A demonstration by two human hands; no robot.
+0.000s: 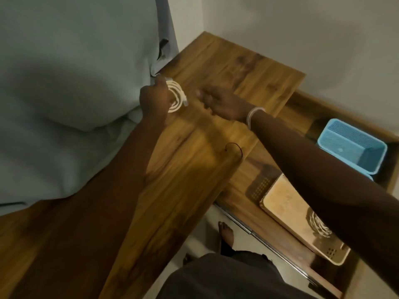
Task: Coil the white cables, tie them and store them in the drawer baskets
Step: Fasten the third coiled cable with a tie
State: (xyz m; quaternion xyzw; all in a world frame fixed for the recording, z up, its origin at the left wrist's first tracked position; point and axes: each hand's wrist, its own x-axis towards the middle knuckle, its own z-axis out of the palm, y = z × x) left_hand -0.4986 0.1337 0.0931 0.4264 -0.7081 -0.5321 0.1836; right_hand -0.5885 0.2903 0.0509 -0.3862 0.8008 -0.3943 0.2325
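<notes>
My left hand (154, 100) holds a coiled white cable (176, 96) over the far left of the wooden table top (194, 169), next to the bed. Just right of the coil my right hand (218, 102) hovers, blurred, with its fingers bent toward it; whether it pinches anything I cannot tell. A thin black tie (234, 147) lies on the wood nearer to me. In the open drawer (241, 178) at the right stand a blue basket (354, 145) and a tan basket (302, 221), and the tan one holds another white coil (319, 223), partly hidden by my right forearm.
A bed with a pale sheet and a pillow (71, 78) fills the left side. A white wall stands behind the table. My bare foot (225, 233) is on the pale floor below the table's edge. The drawer's metal rail (269, 244) runs along its front.
</notes>
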